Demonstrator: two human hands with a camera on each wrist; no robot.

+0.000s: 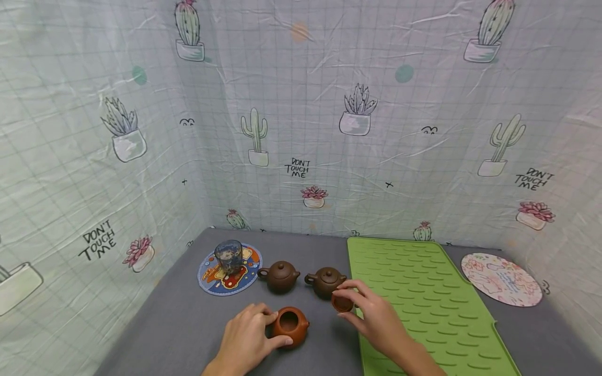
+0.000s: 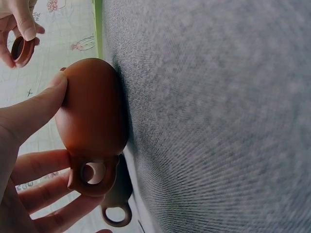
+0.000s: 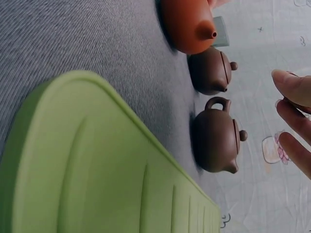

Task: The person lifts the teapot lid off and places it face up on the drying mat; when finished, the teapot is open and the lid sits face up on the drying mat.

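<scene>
A reddish-brown clay teapot (image 1: 299,318) stands uncovered on the grey cloth, its round opening facing up and its spout toward the right. My left hand (image 1: 246,334) grips it from the left, with the thumb near the rim and fingers by the handle (image 2: 77,180). Off to the right, my right hand (image 1: 378,321) pinches the small round teapot lid (image 1: 342,303) between thumb and fingers, tilted so its hollow underside shows. In the left wrist view the lid (image 2: 23,51) is raised above the cloth. Fingers partly hide it in the right wrist view.
Two dark brown lidded teapots, one at left (image 1: 281,277) and one at right (image 1: 326,282), stand behind. A tinted glass (image 1: 229,256) sits on a blue patterned round mat (image 1: 209,284). A green ridged mat (image 1: 423,297) lies right, beside a pink patterned round mat (image 1: 500,279).
</scene>
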